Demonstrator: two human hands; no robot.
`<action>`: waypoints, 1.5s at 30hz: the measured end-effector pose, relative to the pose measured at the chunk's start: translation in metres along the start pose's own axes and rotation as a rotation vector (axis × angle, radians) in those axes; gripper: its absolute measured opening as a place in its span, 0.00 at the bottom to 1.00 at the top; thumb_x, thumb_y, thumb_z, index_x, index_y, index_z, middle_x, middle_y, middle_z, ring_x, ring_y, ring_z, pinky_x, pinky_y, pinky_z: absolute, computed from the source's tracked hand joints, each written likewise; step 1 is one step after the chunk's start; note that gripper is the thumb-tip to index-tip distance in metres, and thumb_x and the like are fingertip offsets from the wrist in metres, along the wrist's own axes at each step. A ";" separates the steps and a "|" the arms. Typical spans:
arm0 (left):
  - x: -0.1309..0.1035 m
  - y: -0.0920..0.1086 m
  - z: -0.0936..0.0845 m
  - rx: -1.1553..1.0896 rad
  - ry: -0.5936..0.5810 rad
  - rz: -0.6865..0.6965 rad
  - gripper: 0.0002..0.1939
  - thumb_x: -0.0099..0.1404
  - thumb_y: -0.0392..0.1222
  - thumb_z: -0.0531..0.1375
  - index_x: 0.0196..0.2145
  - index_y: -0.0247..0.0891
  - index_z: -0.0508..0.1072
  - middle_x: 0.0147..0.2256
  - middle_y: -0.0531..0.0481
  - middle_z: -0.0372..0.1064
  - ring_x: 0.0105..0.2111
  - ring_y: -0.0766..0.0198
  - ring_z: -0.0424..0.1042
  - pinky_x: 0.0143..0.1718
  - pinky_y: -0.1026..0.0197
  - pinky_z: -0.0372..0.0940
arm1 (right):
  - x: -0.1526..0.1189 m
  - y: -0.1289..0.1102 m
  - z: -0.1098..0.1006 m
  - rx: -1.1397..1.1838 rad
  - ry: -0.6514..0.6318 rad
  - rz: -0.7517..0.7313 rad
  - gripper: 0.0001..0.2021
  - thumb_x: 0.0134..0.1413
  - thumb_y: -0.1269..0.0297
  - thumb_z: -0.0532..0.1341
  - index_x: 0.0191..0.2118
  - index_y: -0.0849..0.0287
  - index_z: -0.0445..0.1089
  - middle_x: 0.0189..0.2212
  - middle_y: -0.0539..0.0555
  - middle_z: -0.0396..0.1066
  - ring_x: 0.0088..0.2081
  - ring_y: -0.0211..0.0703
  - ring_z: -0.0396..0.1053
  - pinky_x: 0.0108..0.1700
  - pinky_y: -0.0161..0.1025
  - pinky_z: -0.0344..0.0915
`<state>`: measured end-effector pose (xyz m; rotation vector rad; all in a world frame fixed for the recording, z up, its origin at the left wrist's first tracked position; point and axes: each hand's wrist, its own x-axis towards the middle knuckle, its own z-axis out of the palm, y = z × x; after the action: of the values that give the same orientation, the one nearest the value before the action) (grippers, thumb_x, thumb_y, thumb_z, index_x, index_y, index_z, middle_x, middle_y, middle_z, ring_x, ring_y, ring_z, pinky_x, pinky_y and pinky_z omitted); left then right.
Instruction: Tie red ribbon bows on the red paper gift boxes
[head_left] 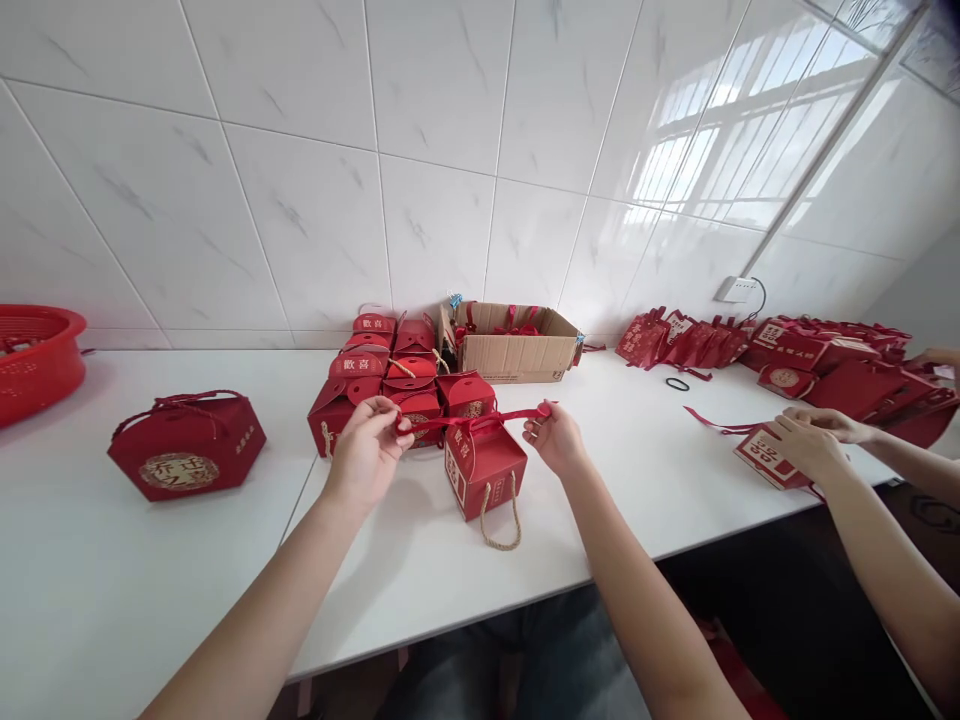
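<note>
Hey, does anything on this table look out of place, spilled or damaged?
A small black loop lies by itself on the white table, near the red packaging pieces; being black and loose, it looks stray there. I see no spill or clear damage, and the red box between the left hand and right hand stands upright.

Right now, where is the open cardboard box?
In the head view, the cardboard box stands just right of centre near the tiled wall, beside the clustered red boxes.
</note>
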<state>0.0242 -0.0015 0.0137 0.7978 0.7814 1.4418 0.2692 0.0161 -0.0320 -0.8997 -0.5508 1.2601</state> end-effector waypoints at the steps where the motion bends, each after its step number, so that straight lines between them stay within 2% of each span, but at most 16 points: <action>1: -0.001 -0.004 0.000 0.082 -0.006 -0.021 0.09 0.47 0.31 0.59 0.28 0.38 0.65 0.25 0.57 0.59 0.23 0.72 0.60 0.21 0.69 0.54 | -0.001 0.005 0.003 -0.002 -0.016 0.011 0.11 0.49 0.61 0.59 0.22 0.57 0.57 0.15 0.46 0.61 0.18 0.35 0.61 0.24 0.35 0.59; 5: -0.011 -0.024 0.003 0.447 -0.098 -0.082 0.08 0.49 0.34 0.56 0.30 0.38 0.68 0.30 0.54 0.63 0.26 0.70 0.60 0.24 0.67 0.55 | -0.003 0.021 0.009 -0.013 -0.035 0.025 0.10 0.46 0.62 0.59 0.20 0.58 0.59 0.14 0.48 0.62 0.17 0.34 0.58 0.22 0.35 0.57; 8: -0.015 -0.034 0.009 0.595 -0.160 -0.073 0.07 0.52 0.35 0.53 0.30 0.38 0.67 0.28 0.54 0.62 0.27 0.68 0.59 0.27 0.66 0.56 | -0.005 0.030 0.008 -0.011 -0.024 0.026 0.09 0.44 0.64 0.58 0.19 0.59 0.60 0.15 0.48 0.63 0.18 0.34 0.58 0.22 0.34 0.55; 11: -0.013 -0.037 0.014 0.601 -0.196 -0.110 0.02 0.55 0.39 0.54 0.28 0.38 0.64 0.27 0.55 0.60 0.26 0.68 0.58 0.27 0.67 0.54 | -0.012 0.035 0.005 -0.005 -0.001 0.019 0.08 0.43 0.66 0.58 0.19 0.59 0.60 0.16 0.47 0.63 0.19 0.33 0.58 0.22 0.32 0.55; 16: -0.005 -0.032 0.013 0.537 -0.313 -0.190 0.17 0.58 0.56 0.57 0.29 0.39 0.65 0.28 0.54 0.62 0.28 0.68 0.60 0.28 0.67 0.56 | -0.037 0.038 0.006 0.024 0.020 0.022 0.11 0.45 0.61 0.60 0.20 0.58 0.59 0.16 0.46 0.60 0.18 0.32 0.55 0.22 0.33 0.54; 19: -0.003 -0.025 0.006 0.539 -0.339 -0.225 0.20 0.57 0.61 0.57 0.32 0.40 0.69 0.30 0.52 0.65 0.28 0.66 0.62 0.28 0.66 0.58 | -0.051 0.040 0.004 0.054 0.009 0.041 0.13 0.47 0.56 0.61 0.22 0.57 0.59 0.16 0.46 0.60 0.18 0.33 0.56 0.22 0.34 0.56; 24: 0.000 -0.006 -0.005 0.767 -0.397 -0.130 0.17 0.55 0.58 0.61 0.31 0.40 0.73 0.31 0.51 0.67 0.30 0.64 0.63 0.29 0.65 0.57 | -0.053 0.033 -0.013 0.087 0.087 -0.053 0.14 0.46 0.56 0.63 0.23 0.57 0.59 0.17 0.45 0.59 0.18 0.32 0.56 0.21 0.33 0.54; 28: 0.005 0.004 -0.005 0.923 -0.478 -0.037 0.15 0.51 0.53 0.65 0.27 0.38 0.74 0.29 0.51 0.68 0.31 0.62 0.65 0.32 0.63 0.58 | -0.051 0.018 -0.028 0.047 0.104 -0.154 0.13 0.48 0.56 0.63 0.24 0.58 0.63 0.19 0.46 0.62 0.19 0.32 0.57 0.21 0.34 0.54; 32: 0.012 0.005 0.003 1.041 -0.455 0.061 0.17 0.46 0.52 0.67 0.20 0.37 0.67 0.21 0.56 0.60 0.24 0.66 0.59 0.26 0.64 0.54 | -0.056 0.006 -0.032 0.020 0.146 -0.218 0.11 0.48 0.57 0.64 0.25 0.58 0.64 0.19 0.47 0.63 0.20 0.33 0.59 0.22 0.34 0.57; 36: 0.014 0.002 0.011 1.011 -0.496 0.041 0.18 0.44 0.52 0.68 0.27 0.37 0.70 0.27 0.53 0.65 0.29 0.63 0.63 0.30 0.63 0.58 | -0.060 0.008 -0.025 0.077 0.150 -0.111 0.13 0.48 0.58 0.63 0.23 0.57 0.61 0.17 0.46 0.61 0.20 0.35 0.60 0.23 0.36 0.60; 40: 0.011 -0.003 0.013 0.894 -0.544 -0.030 0.19 0.45 0.49 0.69 0.32 0.37 0.70 0.32 0.49 0.68 0.36 0.57 0.67 0.38 0.58 0.62 | -0.059 0.017 -0.017 0.079 0.054 0.007 0.15 0.49 0.56 0.61 0.22 0.56 0.57 0.17 0.47 0.63 0.17 0.35 0.60 0.23 0.37 0.59; 45: 0.006 -0.013 0.010 0.856 -0.447 0.021 0.21 0.43 0.47 0.70 0.32 0.39 0.66 0.30 0.53 0.65 0.33 0.62 0.65 0.37 0.60 0.61 | -0.062 0.022 -0.014 -0.010 -0.032 0.023 0.17 0.48 0.52 0.61 0.24 0.55 0.54 0.15 0.43 0.61 0.12 0.33 0.56 0.18 0.35 0.49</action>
<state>0.0401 0.0043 0.0079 1.7083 1.0369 0.8491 0.2524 -0.0458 -0.0508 -0.8981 -0.5738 1.2953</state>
